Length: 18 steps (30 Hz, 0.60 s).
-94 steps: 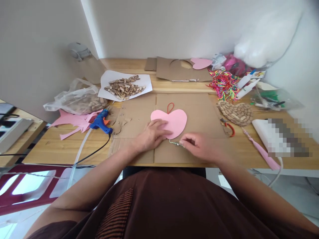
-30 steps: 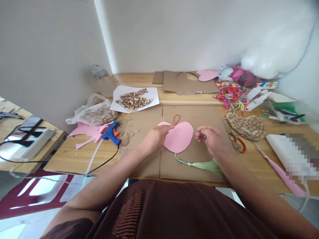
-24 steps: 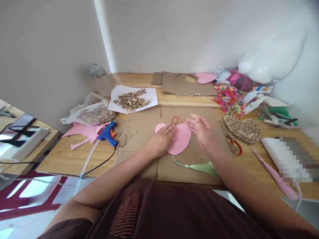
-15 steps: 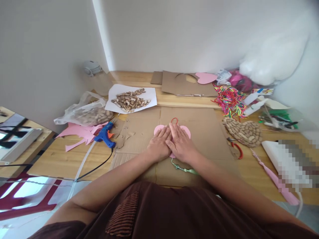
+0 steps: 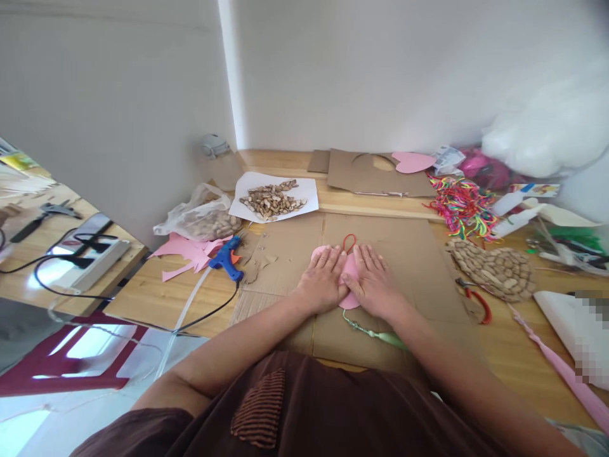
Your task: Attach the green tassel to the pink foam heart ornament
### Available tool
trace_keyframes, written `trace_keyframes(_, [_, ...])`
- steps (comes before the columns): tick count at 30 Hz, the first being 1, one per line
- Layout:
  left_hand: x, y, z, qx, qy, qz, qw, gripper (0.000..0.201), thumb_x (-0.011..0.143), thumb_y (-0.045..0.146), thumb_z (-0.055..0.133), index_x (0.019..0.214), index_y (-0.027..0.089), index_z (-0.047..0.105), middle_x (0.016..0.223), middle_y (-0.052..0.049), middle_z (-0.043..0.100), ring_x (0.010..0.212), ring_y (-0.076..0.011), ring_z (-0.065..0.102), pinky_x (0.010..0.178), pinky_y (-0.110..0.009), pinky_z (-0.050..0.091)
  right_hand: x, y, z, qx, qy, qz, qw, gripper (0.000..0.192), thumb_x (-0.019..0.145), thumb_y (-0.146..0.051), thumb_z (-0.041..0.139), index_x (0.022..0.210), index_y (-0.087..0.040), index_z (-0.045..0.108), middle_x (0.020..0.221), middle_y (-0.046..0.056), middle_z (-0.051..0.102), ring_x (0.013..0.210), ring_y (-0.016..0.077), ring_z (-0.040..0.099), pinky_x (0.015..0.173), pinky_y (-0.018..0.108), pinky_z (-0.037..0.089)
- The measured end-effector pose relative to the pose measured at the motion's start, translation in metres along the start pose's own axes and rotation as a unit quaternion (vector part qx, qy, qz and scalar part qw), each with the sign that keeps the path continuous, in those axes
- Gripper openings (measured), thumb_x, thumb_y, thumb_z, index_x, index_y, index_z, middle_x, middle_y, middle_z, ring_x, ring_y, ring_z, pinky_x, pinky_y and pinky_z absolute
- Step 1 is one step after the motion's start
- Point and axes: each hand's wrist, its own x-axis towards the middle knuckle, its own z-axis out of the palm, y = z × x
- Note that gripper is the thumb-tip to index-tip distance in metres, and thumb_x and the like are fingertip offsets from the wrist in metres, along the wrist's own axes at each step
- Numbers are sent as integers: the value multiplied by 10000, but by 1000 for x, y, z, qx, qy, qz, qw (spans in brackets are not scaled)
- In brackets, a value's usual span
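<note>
Here, seen from the head camera, both palms lie flat on a pink foam heart [image 5: 351, 279] in the middle of a brown cardboard sheet [image 5: 409, 254] spread over the wooden table [image 5: 143, 298]. The left hand [image 5: 325, 280] covers the heart's left lobe and the right hand [image 5: 375, 284] its right, fingers stretched out and side by side, gripping nothing; it looks like a pressing-down hold, the kind that keeps a glued layer flat. A red cord loop [image 5: 349, 242] pokes out past the fingertips at the top of the heart, and a pale green tassel [image 5: 380, 335] trails from its lower tip under the right wrist, so both seem fixed to the piece. To the left, within reach, rests a blue glue gun [image 5: 227, 258] with its black cable running off the table edge, next to pink foam scraps [image 5: 185, 251]. Farther back sit a bag of shells [image 5: 202, 216] and a white paper with more shells [image 5: 273, 198]. On the right lie a shell-covered heart [image 5: 495, 270], red-handled pliers [image 5: 476, 299] and a tangle of coloured cords [image 5: 459, 204].
</note>
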Motion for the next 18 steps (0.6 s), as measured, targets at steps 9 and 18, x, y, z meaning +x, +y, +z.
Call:
trace_keyframes(9, [1, -3, -18, -34, -58, -40, 997, 828, 990, 619, 283, 1594, 55, 230, 1675, -164, 191, 1567, -311, 150, 1281, -497, 166, -5, 3, -3, -4, 5, 57, 998, 961, 970, -689, 252, 1594, 40, 194, 1664, 267, 165, 1557, 369, 131, 1243, 555, 154])
trace_keyframes(18, [3, -55, -62, -47, -33, -147, 987, 563, 1020, 278, 291, 1544, 80, 348, 1635, -178, 313, 1543, -324, 237, 1249, -578, 200, 0, 33, -37, 69, 9, 74, 995, 753, 1023, -496, 190, 1597, -10, 231, 1649, 230, 265, 1531, 363, 247, 1220, 552, 267])
